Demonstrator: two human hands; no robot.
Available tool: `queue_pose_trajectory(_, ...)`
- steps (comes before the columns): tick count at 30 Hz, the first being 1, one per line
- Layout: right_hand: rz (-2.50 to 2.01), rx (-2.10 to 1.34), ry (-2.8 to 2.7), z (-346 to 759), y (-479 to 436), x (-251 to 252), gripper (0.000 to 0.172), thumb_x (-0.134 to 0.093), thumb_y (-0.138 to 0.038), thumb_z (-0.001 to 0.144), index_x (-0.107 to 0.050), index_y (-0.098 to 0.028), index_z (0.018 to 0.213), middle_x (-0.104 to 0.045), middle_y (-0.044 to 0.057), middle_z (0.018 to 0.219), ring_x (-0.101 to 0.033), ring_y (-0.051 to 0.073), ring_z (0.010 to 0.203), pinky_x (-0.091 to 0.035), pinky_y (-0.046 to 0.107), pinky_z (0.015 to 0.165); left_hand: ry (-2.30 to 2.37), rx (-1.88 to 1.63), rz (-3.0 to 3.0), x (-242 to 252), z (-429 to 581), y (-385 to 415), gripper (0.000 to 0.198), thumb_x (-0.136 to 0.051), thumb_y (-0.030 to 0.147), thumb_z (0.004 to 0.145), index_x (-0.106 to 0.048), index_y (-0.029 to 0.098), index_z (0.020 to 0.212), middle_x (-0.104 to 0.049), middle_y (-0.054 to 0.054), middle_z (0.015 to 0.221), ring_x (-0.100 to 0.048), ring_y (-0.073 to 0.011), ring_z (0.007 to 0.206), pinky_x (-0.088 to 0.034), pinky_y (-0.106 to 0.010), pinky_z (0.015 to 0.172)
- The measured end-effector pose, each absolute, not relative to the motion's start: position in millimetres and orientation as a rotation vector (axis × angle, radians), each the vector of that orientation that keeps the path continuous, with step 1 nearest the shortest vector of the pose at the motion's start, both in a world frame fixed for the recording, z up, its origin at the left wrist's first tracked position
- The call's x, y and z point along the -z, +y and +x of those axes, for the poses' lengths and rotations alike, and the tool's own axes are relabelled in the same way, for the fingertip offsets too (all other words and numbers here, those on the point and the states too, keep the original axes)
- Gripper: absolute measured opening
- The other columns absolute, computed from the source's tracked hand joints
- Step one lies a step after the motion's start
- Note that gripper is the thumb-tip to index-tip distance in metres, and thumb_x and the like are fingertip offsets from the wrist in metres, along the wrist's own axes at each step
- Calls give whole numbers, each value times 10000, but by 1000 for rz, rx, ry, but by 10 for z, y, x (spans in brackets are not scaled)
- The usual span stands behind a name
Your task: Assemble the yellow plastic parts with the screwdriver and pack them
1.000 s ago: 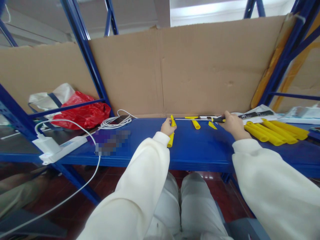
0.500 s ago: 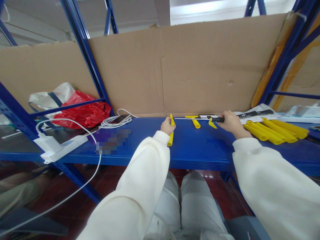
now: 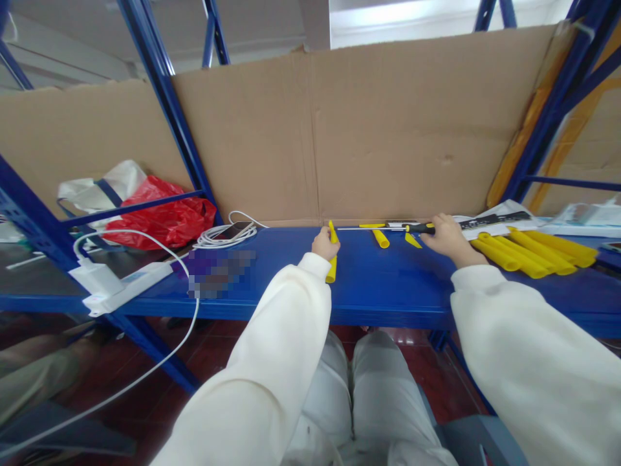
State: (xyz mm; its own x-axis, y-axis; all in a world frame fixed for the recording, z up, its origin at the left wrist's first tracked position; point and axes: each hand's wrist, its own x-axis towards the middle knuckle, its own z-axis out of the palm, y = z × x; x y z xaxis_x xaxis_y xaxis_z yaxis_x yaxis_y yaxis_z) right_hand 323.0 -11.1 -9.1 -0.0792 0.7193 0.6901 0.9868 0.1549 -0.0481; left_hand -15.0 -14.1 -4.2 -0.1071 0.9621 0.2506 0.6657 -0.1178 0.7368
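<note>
My left hand (image 3: pixel 324 244) is closed around a yellow tube (image 3: pixel 332 264) that lies on the blue shelf (image 3: pixel 388 285). My right hand (image 3: pixel 449 238) grips the black and yellow handle of a screwdriver (image 3: pixel 417 228); its thin shaft points left along the foot of the cardboard wall. Two short yellow pieces (image 3: pixel 381 239) lie between my hands. Both arms wear white sleeves.
A row of several yellow tubes (image 3: pixel 528 254) lies right of my right hand, with papers (image 3: pixel 499 219) behind. Left are a coiled white cable (image 3: pixel 226 236), a white power strip (image 3: pixel 121 288) and a red bag (image 3: pixel 158 217). Blue rack posts (image 3: pixel 169 110) stand in front of the cardboard wall (image 3: pixel 388 129).
Both hands stay on their objects; the right hand and screwdriver shifted very slightly. Otherwise nothing moved.
</note>
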Motion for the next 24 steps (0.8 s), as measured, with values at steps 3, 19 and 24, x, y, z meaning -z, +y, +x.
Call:
queue_pose_trajectory(3,-1716,573,-1837,3200,-164,67,304,-634,-348,799,-668,-192,1058,-708,180,1035,-647,381,1022,-499,471,853,1784,-1086,1804,32,-151,-158,483,-746,105,844,-617,252,1286,-749,-82,1351,-787,-266,1121,-654,-381,923)
queue_pose_trajectory(19,-1624,527,-1873,3195,-203,44,263,-643,-326,769,-675,-218,1007,-711,162,979,-661,383,1020,-523,468,871,1840,-1054,1844,41,-147,-162,425,-724,113,884,-615,230,1277,-759,-107,1307,-798,-260,1076,-631,-345,912)
queue_pose_trajectory(24,-1792,474,-1783,3176,-223,66,313,-707,-358,773,-622,-243,1051,-720,116,879,-677,341,848,-499,403,744,1846,-1047,1857,33,-142,-173,412,-720,97,889,-611,220,1267,-763,-111,1297,-798,-259,1079,-630,-339,912)
